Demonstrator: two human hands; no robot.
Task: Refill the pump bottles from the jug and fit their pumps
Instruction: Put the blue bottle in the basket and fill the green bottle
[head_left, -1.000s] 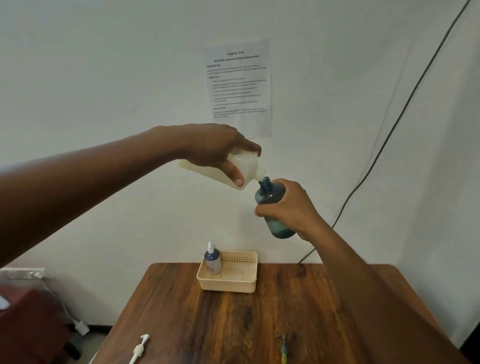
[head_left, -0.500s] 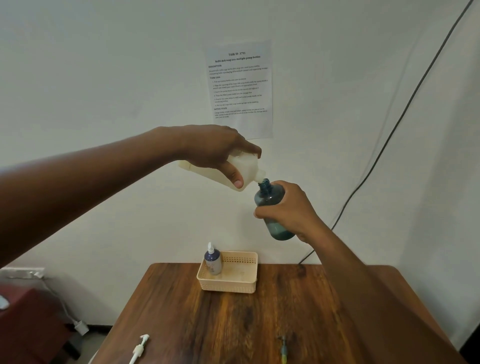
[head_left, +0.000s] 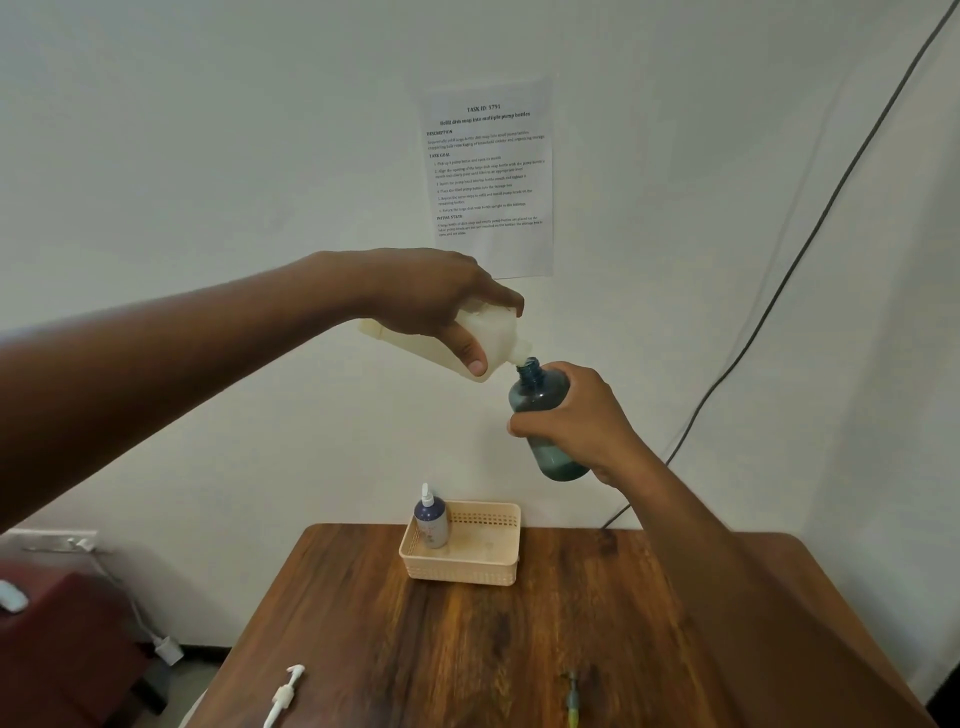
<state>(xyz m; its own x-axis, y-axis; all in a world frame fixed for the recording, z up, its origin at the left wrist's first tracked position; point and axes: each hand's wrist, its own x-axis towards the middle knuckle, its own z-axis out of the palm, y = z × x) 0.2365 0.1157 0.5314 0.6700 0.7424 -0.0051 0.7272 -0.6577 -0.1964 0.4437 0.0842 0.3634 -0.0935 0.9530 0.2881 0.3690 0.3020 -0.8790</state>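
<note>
A whitish jug (head_left: 493, 338) is gripped by the left hand (head_left: 431, 301), with the fingers curled over its top and the thumb pressed against its near side; it is tipped so that its spout meets the open mouth of a teal bottle (head_left: 540, 400). The teal bottle is held well above the wooden table (head_left: 467, 649) by the right hand (head_left: 576, 421), whose fingers are wrapped round its middle, and it is tilted slightly toward the jug. A purple bottle (head_left: 431, 522) with a white pump fitted is seen standing upright in the left end of a beige basket (head_left: 467, 569) at the far edge of the table. A loose white pump (head_left: 284, 693) is lying near the front left edge, and a greenish pump (head_left: 571, 699) lies at the front, right of centre.
</note>
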